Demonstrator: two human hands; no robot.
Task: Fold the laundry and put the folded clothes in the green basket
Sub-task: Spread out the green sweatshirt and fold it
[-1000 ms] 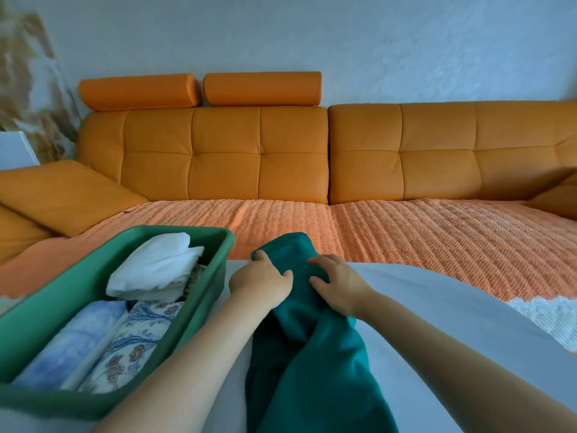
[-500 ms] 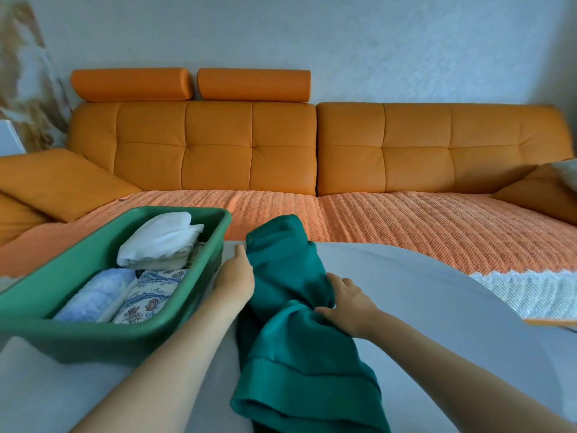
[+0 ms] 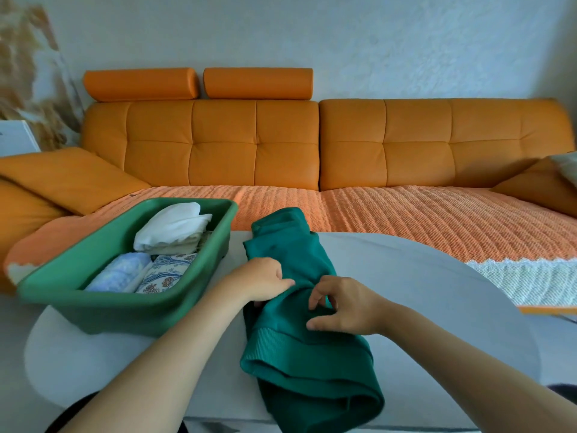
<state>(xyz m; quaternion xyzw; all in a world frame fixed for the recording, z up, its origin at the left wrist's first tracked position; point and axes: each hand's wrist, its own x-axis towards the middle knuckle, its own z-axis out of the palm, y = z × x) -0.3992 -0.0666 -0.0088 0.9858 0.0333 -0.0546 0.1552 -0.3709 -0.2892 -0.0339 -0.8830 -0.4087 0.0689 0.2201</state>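
Observation:
A dark green sweatshirt [image 3: 299, 348] lies lengthwise on the round grey table [image 3: 437, 295], partly folded, its ribbed hem toward me. My left hand [image 3: 265, 281] grips the fabric at its left edge near the middle. My right hand [image 3: 343, 304] rests on the cloth just right of it, fingers curled and pinching a fold. The green basket [image 3: 103, 304] stands on the table's left side. It holds a folded white garment [image 3: 171, 228], a light blue one [image 3: 117, 275] and a floral patterned one [image 3: 165, 273].
A long orange sofa [image 3: 312, 145] with an orange woven throw [image 3: 406, 220] runs behind the table. Orange cushions lie at its left [image 3: 62, 179] and right [image 3: 537, 185] ends. A white knitted cloth [image 3: 530, 279] lies at the right past the table edge.
Both hands have slid back along the sweatshirt toward me, from its far end to its middle. The head camera has pulled back and risen, showing more table and basket.

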